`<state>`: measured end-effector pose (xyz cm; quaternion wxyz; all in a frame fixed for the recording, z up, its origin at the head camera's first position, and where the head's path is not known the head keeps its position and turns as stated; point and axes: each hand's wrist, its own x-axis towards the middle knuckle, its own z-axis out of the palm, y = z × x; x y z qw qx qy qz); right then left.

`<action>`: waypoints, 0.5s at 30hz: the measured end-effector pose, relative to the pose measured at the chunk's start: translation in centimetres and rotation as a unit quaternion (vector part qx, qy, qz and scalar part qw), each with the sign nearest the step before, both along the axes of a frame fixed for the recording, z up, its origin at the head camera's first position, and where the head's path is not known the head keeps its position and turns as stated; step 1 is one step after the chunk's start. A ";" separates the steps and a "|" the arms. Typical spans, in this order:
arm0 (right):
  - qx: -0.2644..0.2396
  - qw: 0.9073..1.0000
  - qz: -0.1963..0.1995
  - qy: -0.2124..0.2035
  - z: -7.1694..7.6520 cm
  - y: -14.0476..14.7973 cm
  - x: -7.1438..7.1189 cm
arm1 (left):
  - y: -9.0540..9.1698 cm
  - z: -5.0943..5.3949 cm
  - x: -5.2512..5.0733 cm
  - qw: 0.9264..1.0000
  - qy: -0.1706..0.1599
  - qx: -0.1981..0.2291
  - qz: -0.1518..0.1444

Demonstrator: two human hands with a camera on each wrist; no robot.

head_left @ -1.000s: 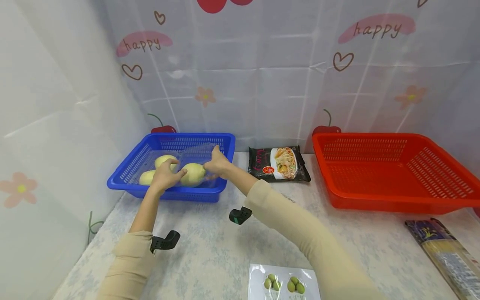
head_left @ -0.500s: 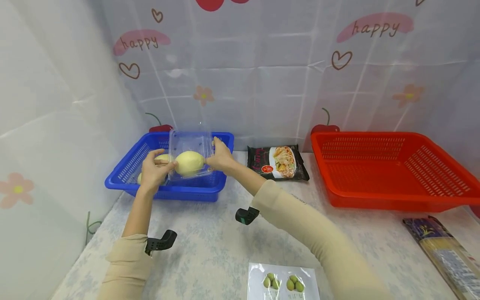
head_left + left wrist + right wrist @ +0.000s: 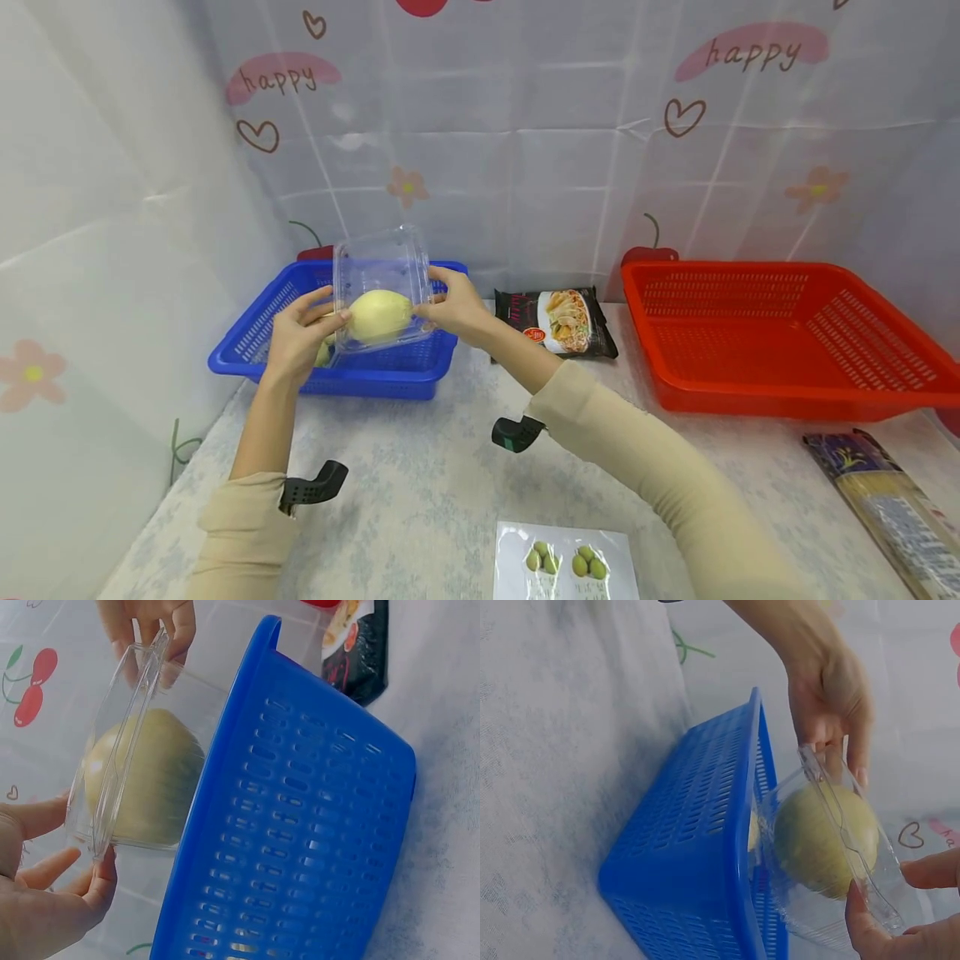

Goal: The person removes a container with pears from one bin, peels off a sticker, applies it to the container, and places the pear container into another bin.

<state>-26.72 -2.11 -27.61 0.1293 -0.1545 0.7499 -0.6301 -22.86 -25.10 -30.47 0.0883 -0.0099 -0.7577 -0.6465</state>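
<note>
A clear plastic clamshell box (image 3: 375,258) with one pale yellow-green oval fruit (image 3: 380,316) inside is held tilted above the blue basket (image 3: 360,387). My left hand (image 3: 298,335) pinches its left edge, the thumb on the near side. At the opposite edge my right hand (image 3: 459,310) grips it between thumb and fingers. The left wrist view shows the box rim (image 3: 112,787) between the two hands, the lid side seemingly closed over the fruit. Another pale yellow fruit (image 3: 323,355) lies in the basket, mostly hidden behind my left hand and the box.
A black noodle packet (image 3: 564,323) lies right of the blue basket. Farther right stands a red basket (image 3: 795,400), with a long noodle pack (image 3: 885,500) in front of it. A printed fruit card (image 3: 566,560) lies near the front. Curtains hang behind and to the left.
Both hands have lifted the clear box with its fruit out of the blue basket. It has risen and tilted so its broad face shows; the other fruit stays in the basket.
</note>
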 end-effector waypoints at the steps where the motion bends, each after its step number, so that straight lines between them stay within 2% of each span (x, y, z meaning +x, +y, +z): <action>1: -0.004 1.000 0.001 -0.002 0.0 0.2 0.1 | 0.1 0.0 0.1 1.000 0.000 0.002 0.001; 9: -0.008 1.000 0.009 0.018 -0.1 1.6 0.8 | 1.2 0.4 0.7 1.000 -0.001 -0.012 0.018; 15: 0.015 0.999 -0.005 0.034 -0.6 3.4 1.5 | 2.3 0.4 1.0 1.000 0.017 -0.003 -0.003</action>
